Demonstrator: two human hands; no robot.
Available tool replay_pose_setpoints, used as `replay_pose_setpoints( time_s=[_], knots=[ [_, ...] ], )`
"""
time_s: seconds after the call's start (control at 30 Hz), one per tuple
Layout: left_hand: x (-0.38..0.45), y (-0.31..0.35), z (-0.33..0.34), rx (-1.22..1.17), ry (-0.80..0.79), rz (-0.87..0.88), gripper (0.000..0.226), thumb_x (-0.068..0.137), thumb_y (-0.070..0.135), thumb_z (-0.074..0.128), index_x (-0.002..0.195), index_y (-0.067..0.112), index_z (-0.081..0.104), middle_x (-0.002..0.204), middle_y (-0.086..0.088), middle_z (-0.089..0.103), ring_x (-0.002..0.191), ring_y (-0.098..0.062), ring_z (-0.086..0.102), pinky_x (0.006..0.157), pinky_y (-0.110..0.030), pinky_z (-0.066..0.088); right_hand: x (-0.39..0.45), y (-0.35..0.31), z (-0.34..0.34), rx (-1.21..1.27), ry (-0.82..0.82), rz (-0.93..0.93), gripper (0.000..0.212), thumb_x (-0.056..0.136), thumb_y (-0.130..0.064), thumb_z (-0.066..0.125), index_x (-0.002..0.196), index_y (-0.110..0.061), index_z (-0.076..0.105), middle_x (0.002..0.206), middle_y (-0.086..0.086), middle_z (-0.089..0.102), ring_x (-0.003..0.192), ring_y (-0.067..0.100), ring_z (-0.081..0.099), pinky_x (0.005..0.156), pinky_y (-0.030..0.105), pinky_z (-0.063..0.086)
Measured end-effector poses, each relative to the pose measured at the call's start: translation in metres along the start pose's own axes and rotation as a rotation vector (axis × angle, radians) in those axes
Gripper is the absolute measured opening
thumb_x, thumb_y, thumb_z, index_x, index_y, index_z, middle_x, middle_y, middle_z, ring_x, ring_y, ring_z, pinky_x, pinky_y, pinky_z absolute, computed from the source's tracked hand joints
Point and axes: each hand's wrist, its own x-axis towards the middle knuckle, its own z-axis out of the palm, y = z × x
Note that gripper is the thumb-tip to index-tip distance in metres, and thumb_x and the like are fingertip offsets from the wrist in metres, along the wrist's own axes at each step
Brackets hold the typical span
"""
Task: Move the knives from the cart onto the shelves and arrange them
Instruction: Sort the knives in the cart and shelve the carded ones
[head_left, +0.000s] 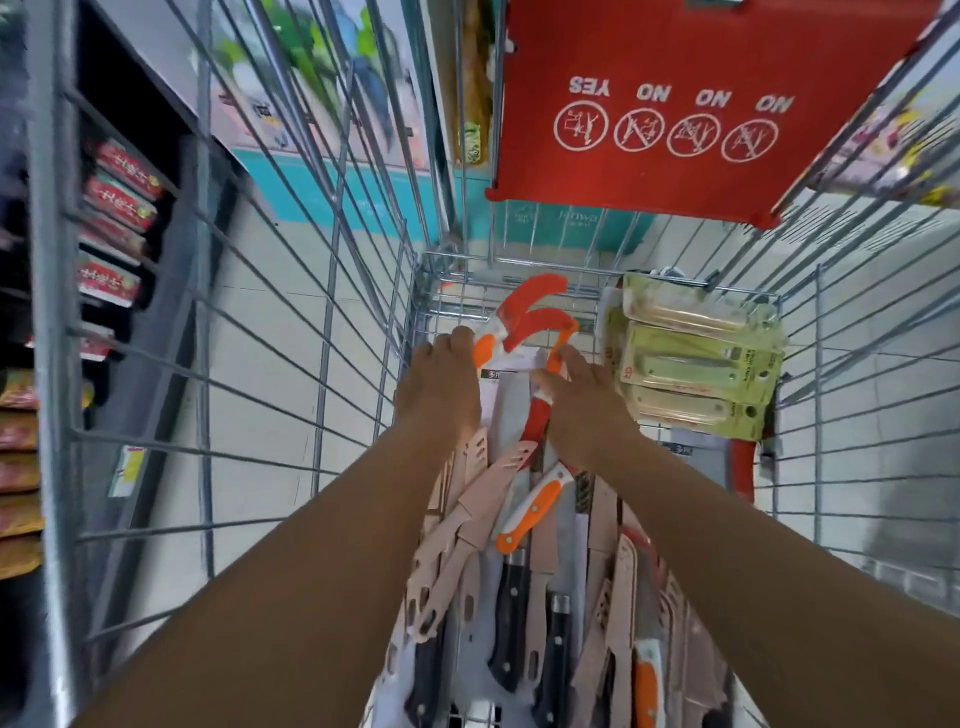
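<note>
Flanking the wire cart (332, 291), shelves (119, 218) line a tiled floor (260, 415).

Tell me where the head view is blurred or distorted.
Head view: the shelves at left and the cart wires near the edges smear with motion blur; the wide angle bends the wires; the hands and the knives in the middle stay fairly sharp; lighting even, no glare.

Shop: wire cart (332, 291), stocked shelves (119, 208), packaged knives (696, 358).
</note>
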Motion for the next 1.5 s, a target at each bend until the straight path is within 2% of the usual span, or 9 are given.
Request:
replay_pose_setpoints(
  time_s=[0.33,0.57,0.73,0.87,1.0,1.17,1.27,1.43,1.5],
  knots=[
    [0.044,0.003,0.009,0.252,0.068,0.121,0.065,0.080,-0.003,0.057,0.137,0.011,0.028,0.136,-0.010,0.046,0.129,-0.030,0.032,0.105,-0.038,0.031,-0.006,0.005,0.014,0.145,0.113,0.008,0.056,0.084,0.000,0.052,0.132,-0.027,0.046,0.145,0.008,0.021,0.136,0.029,0.025,0.102,0.035,0.038],
    [0.032,0.008,0.024,0.142,0.127,0.106,0.074,0.087,0.007,0.054,0.149,0.013,0.014,0.152,-0.009,0.025,0.140,-0.030,0.020,0.115,-0.040,0.018,-0.017,0.009,0.016,0.171,0.101,-0.029,0.074,0.080,0.005,0.048,0.146,-0.023,0.032,0.155,0.007,0.021,0.139,0.032,0.025,0.111,0.039,0.030],
    [-0.018,0.023,0.055,-0.045,0.249,0.293,0.045,0.085,0.013,0.061,0.129,0.014,0.052,0.122,-0.016,0.049,0.110,-0.037,0.046,0.091,-0.042,0.041,-0.044,-0.001,0.032,0.350,0.300,0.117,0.042,0.085,0.000,0.047,0.125,-0.007,0.053,0.125,0.018,0.046,0.116,0.036,0.044,0.096,0.041,0.040],
    [-0.037,0.026,0.069,0.020,0.017,0.362,0.048,0.093,0.026,0.048,0.140,0.032,0.036,0.132,-0.008,0.036,0.115,-0.031,0.039,0.091,-0.038,0.041,-0.065,-0.019,0.054,0.398,0.242,0.209,0.033,0.089,-0.012,0.039,0.119,-0.007,0.052,0.118,0.016,0.047,0.108,0.032,0.045,0.091,0.042,0.044],
    [-0.033,0.021,0.072,0.202,-0.021,0.443,0.048,0.093,0.028,0.047,0.140,0.030,0.038,0.141,-0.007,0.031,0.119,-0.031,0.037,0.097,-0.039,0.038,-0.083,-0.021,0.060,0.382,0.279,0.202,0.030,0.086,-0.015,0.044,0.108,-0.004,0.061,0.101,0.023,0.054,0.098,0.038,0.048,0.076,0.040,0.043],
    [-0.052,0.019,0.068,0.093,-0.051,0.320,0.036,0.097,0.022,0.044,0.132,0.019,0.043,0.117,-0.010,0.042,0.105,-0.030,0.049,0.082,-0.038,0.046,-0.095,-0.031,0.066,0.442,0.304,0.328,0.026,0.094,-0.033,0.051,0.115,-0.020,0.060,0.119,0.017,0.046,0.101,0.032,0.049,0.076,0.032,0.042],
    [-0.059,0.018,0.068,0.094,-0.051,0.300,0.028,0.097,0.017,0.042,0.124,0.015,0.045,0.116,-0.010,0.043,0.101,-0.029,0.052,0.075,-0.037,0.046,-0.105,-0.036,0.069,0.453,0.297,0.353,0.021,0.091,-0.025,0.055,0.110,-0.018,0.060,0.120,0.013,0.042,0.095,0.031,0.053,0.081,0.033,0.047],
    [-0.053,0.029,0.064,0.027,0.028,0.260,0.032,0.097,0.016,0.042,0.128,0.011,0.036,0.118,-0.011,0.050,0.108,-0.030,0.049,0.081,-0.038,0.042,-0.111,-0.040,0.072,0.574,0.324,0.491,0.046,0.093,-0.031,0.053,0.132,-0.010,0.038,0.123,0.016,0.042,0.098,0.035,0.055,0.081,0.041,0.049],
    [-0.048,0.032,0.064,0.018,0.036,0.271,0.033,0.097,0.015,0.044,0.129,0.012,0.036,0.118,-0.011,0.051,0.108,-0.029,0.050,0.079,-0.038,0.043,-0.111,-0.040,0.071,0.595,0.319,0.536,0.050,0.094,-0.040,0.050,0.129,-0.007,0.037,0.121,0.017,0.047,0.099,0.036,0.056,0.081,0.042,0.049]
  ],
)
